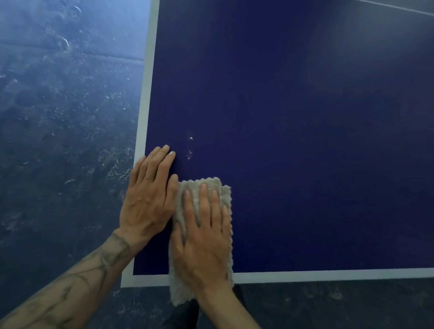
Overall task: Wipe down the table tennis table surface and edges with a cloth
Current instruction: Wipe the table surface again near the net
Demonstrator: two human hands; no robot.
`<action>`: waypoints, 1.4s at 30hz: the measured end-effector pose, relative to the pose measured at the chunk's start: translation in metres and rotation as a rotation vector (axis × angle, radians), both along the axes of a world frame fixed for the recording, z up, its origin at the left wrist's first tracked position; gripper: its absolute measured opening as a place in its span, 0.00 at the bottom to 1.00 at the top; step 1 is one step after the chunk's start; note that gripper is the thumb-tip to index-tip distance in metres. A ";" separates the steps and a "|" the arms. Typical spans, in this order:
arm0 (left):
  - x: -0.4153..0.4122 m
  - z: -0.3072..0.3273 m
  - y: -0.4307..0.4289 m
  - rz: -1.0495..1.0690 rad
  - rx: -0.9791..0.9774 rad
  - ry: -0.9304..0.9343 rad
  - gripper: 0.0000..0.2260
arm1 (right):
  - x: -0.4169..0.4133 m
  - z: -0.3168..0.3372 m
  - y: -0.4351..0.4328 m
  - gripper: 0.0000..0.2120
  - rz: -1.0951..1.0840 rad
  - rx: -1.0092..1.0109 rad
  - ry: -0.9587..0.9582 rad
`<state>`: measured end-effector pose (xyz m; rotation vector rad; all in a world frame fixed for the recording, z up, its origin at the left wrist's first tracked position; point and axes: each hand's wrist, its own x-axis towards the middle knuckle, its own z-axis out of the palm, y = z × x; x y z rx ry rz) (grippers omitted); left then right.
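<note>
The dark blue table tennis table (302, 118) fills the right of the view, with a white border line along its left and near edges. A beige fluffy cloth (224, 192) lies on the near-left corner and hangs over the near edge. My right hand (204, 237) presses flat on the cloth with straight fingers. Just left of it, my left hand (148, 195) rests flat on the bare surface beside the white side line, touching the cloth's edge. Small white specks (189, 147) dot the surface ahead of my left hand.
A scuffed dark blue floor (55, 129) lies left of and below the table. A thin white line (398, 7) crosses the table at the far right.
</note>
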<state>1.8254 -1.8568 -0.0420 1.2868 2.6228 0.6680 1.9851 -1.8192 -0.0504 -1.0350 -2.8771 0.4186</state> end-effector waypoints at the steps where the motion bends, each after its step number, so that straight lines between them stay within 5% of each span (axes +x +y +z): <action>1: -0.001 0.002 0.000 0.019 0.028 -0.049 0.23 | -0.009 0.001 0.004 0.33 0.033 -0.008 0.026; 13: -0.049 0.014 0.032 0.216 0.089 -0.072 0.23 | -0.129 0.001 0.147 0.32 -0.194 -0.013 -0.050; 21: -0.098 0.010 0.086 0.379 0.084 -0.059 0.22 | -0.142 -0.005 0.164 0.31 0.243 -0.011 0.068; 28: -0.133 0.007 0.133 0.308 -0.017 0.068 0.21 | -0.219 0.002 0.281 0.32 -0.059 0.001 -0.045; 35: -0.140 -0.010 0.135 0.244 -0.091 0.139 0.22 | -0.266 0.001 0.296 0.31 0.246 0.013 0.004; 42: -0.139 -0.012 0.134 0.248 -0.107 0.130 0.23 | -0.339 0.008 0.380 0.32 0.102 -0.040 -0.037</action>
